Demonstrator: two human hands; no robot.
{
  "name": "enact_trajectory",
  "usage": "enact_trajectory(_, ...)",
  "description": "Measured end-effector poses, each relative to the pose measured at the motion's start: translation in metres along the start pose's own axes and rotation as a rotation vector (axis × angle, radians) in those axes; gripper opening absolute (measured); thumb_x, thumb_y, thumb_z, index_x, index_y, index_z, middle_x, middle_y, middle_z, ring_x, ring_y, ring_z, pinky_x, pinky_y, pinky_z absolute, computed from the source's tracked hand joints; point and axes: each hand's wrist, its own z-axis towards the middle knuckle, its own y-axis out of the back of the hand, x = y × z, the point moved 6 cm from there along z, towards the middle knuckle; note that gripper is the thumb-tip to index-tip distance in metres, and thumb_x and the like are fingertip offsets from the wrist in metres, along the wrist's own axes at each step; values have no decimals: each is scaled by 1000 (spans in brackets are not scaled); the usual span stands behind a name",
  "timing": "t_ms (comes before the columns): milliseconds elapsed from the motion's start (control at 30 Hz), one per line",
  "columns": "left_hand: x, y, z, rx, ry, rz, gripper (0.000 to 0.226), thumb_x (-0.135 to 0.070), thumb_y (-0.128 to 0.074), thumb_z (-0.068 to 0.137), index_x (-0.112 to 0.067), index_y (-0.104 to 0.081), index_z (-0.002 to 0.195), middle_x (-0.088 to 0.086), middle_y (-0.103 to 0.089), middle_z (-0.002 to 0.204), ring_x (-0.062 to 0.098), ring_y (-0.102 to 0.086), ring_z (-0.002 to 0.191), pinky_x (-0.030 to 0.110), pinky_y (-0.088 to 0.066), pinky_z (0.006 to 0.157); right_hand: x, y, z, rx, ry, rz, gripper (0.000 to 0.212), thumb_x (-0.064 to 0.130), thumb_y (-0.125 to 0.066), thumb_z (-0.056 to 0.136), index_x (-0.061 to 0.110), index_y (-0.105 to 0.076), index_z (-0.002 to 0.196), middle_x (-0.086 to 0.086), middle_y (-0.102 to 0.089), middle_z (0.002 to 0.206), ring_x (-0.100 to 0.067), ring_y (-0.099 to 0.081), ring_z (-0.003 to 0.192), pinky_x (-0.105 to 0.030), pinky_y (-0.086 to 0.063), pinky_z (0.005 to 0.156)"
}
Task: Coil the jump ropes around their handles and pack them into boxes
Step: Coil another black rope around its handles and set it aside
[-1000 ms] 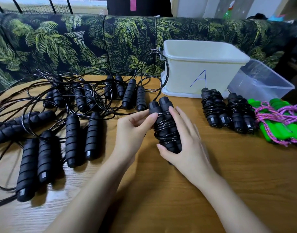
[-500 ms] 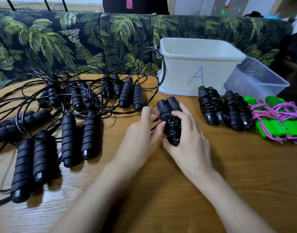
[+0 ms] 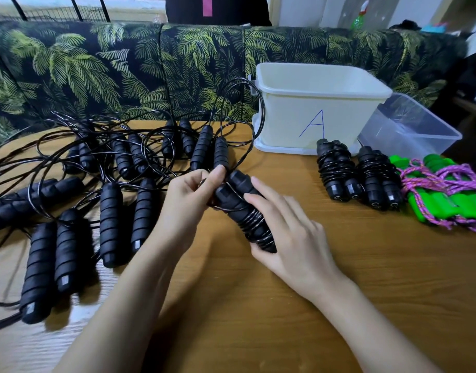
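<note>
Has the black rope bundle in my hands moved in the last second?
Yes. The black rope bundle has tilted, its top swinging left, away from the white box marked A.

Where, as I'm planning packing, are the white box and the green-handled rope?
white box (image 3: pixel 281 117): head view, front wall.
green-handled rope (image 3: pixel 432 208): head view, a green handle.

The black handles (image 3: pixel 238 203) have tipped leftward; the right hand (image 3: pixel 293 238) has slid to their lower end, and the left hand (image 3: pixel 188 200) now pinches the cord (image 3: pixel 230 185) near their top
</note>
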Motion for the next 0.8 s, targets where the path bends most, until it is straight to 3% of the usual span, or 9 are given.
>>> enact_trajectory(133,19,-22,-9,140,404,-419,42,-38,-65,81,-1,-70,100,14,-69,102,19,-64,91,26,-53,83,4,3,-1,-73,-51,52,77,24,-77,70,19,-45,140,6,-43,153,-16,-59,113,-30,-59,62)
enact_trajectory(200,22,-36,-15,125,464,-590,34,-33,-62,83,-5,-74,98,8,-73,100,13,-68,89,24,-56,84,-1,2,-1,-92,-151,105,77,27,-76,71,22,-44,141,10,-43,152,-15,-58,119,-35,-60,69)
enact_trajectory(300,18,-42,-19,-36,198,-414,29,-28,-51,100,-6,-70,104,9,-70,104,17,-61,98,33,-50,96,-12,0,-3,-95,-296,162,79,31,-77,72,27,-42,142,15,-43,151,-13,-58,123,-31,-56,79)
enact_trajectory(433,-9,-39,-33,-209,-447,431,36,-25,-41,104,-6,-49,74,0,-50,74,12,-46,72,19,-36,68,-19,-2,-2,-113,-386,257,76,33,-72,73,26,-45,144,15,-48,147,-10,-56,123,-24,-49,87)
enact_trajectory(500,-21,-48,-40,-157,-684,673,33,-21,-42,102,-7,-43,72,1,-42,76,15,-38,72,18,-30,68,-25,-1,-4,-138,-429,314,74,32,-72,73,24,-47,143,14,-51,145,-10,-56,122,-29,-51,89)
enact_trajectory(567,-24,-56,-41,-59,-780,773,30,-20,-43,102,-11,-42,73,4,-43,75,18,-39,72,26,-34,66,-28,0,-6,-134,-430,290,76,30,-74,73,24,-47,144,14,-51,145,-13,-57,121,-35,-55,87)
enact_trajectory(633,-23,-55,-39,-30,-742,823,30,-24,-42,102,-16,-41,73,2,-44,74,20,-42,70,36,-39,64,-31,2,-7,-97,-404,166,81,29,-79,71,25,-46,145,14,-49,147,-17,-60,119,-38,-58,80)
enact_trajectory(700,-18,-40,-30,-67,-569,801,37,-36,-40,101,-12,-54,77,-1,-53,79,20,-52,75,36,-44,70,-29,5,-6,-80,-356,21,86,31,-84,68,24,-46,146,12,-49,148,-19,-63,115,-38,-58,71)
enact_trajectory(800,-10,-18,-14,-26,-187,487,51,-54,-56,92,-15,-64,124,-12,-67,107,-1,-64,102,18,-48,92,-14,3,-1,-43,-203,-144,92,33,-88,64,19,-48,146,7,-51,147,-18,-64,106,-32,-56,57)
